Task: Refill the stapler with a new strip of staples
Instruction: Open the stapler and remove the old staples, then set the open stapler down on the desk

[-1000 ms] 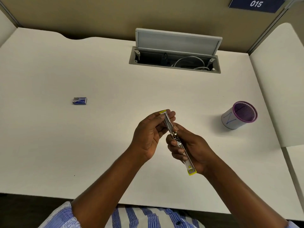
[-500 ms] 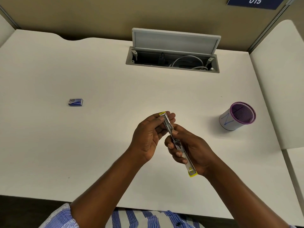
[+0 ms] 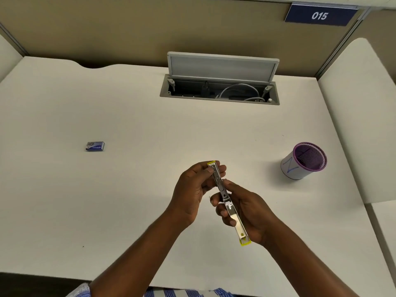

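Now, near the lower centre of the frame, both hands closed on the stapler, above the white surface and not touching it. Stapler opened out flat into one long metal strip, yellow at both ends, running from upper left to lower right. Left hand gripping the upper end, fingers curled around it, thumb on top near the yellow tip. Right hand gripping the lower half from the right side, fingertips wrapped under the metal, lower yellow end sticking out below the palm. Small blue staple box lying flat at the left of the frame, well apart from the hands. Purple-rimmed mesh cup standing at the right. Open cable hatch with white cables at the upper centre, lid raised. Blue sign reading 015 at the upper right.
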